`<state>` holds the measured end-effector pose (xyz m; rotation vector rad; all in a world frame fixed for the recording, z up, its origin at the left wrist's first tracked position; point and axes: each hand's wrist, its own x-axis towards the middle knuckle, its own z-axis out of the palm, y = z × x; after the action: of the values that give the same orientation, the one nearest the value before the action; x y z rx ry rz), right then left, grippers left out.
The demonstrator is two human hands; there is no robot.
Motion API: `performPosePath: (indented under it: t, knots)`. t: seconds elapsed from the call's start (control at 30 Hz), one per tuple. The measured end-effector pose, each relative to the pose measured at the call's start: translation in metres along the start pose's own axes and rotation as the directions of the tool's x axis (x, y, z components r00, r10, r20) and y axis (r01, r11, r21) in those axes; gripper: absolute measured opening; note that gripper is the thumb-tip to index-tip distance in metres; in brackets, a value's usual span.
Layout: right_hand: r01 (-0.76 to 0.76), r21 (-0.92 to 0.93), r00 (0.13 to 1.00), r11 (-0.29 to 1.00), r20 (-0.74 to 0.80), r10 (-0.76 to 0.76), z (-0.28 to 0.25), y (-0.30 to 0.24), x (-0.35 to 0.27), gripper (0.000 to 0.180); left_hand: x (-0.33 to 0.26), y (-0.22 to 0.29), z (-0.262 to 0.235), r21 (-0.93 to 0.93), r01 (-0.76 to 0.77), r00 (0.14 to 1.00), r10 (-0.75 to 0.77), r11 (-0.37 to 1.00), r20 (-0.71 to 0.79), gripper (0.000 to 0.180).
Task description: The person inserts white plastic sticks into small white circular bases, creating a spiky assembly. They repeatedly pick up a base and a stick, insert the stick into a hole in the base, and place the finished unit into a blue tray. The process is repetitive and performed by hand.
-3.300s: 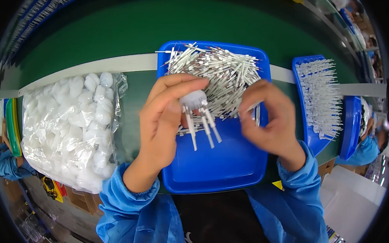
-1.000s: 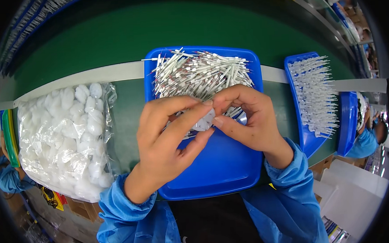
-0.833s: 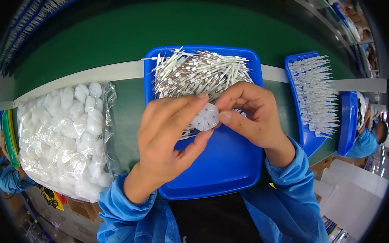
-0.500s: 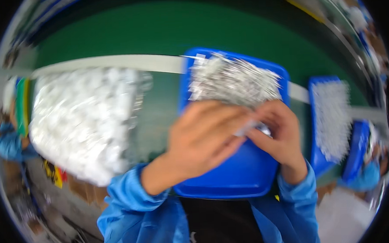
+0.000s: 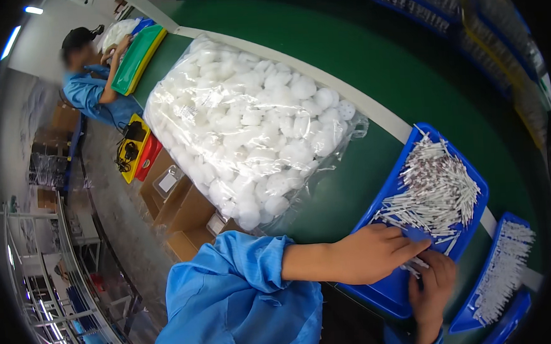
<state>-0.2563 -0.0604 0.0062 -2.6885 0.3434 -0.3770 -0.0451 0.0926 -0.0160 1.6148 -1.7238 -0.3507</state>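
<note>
A heap of thin white sticks [image 5: 441,191], some with reddish-brown marks, fills the far part of a blue tray [image 5: 382,296]. Over the tray's near part my two hands meet. My right hand [image 5: 434,285] is closed around a small bunch of similar white sticks [image 5: 414,265], whose ends show between thumb and fingers. My left hand [image 5: 379,252] reaches across from the left, its fingers curled and its index fingertip at the right hand's fingers. What those left fingers pinch, if anything, is hidden.
Left of the tray lies a large clear bag of white round pieces [image 5: 254,120]. Another blue tray of white sticks [image 5: 505,269] stands at the right. Cardboard boxes [image 5: 188,223] are below the table edge. A co-worker [image 5: 93,82] handles a green tray [image 5: 136,61] at the far left.
My view has swung left, so the bag and co-worker show more fully and the tray sits lower right. Both hands remain together over the tray.
</note>
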Motion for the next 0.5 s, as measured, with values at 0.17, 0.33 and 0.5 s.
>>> performPosePath:
  t: [0.17,0.33,0.5]
  knots:
    - [-0.11,-0.004,0.993,0.994,-0.05,0.11,0.005,-0.003,-0.004,0.026,0.007,0.0,0.006,0.074,-0.045,0.997,0.04,0.996,0.061,0.045]
    - [-0.115,0.065,0.992,0.991,-0.047,0.118,-0.001,0.006,-0.006,0.028,0.017,0.0,0.001,-0.039,0.006,0.993,-0.001,0.999,0.114,0.031]
    - [-0.125,0.081,0.989,0.989,-0.063,0.131,-0.001,0.002,-0.016,0.027,0.024,0.007,0.002,-0.039,0.047,0.985,-0.039,0.998,0.169,0.024]
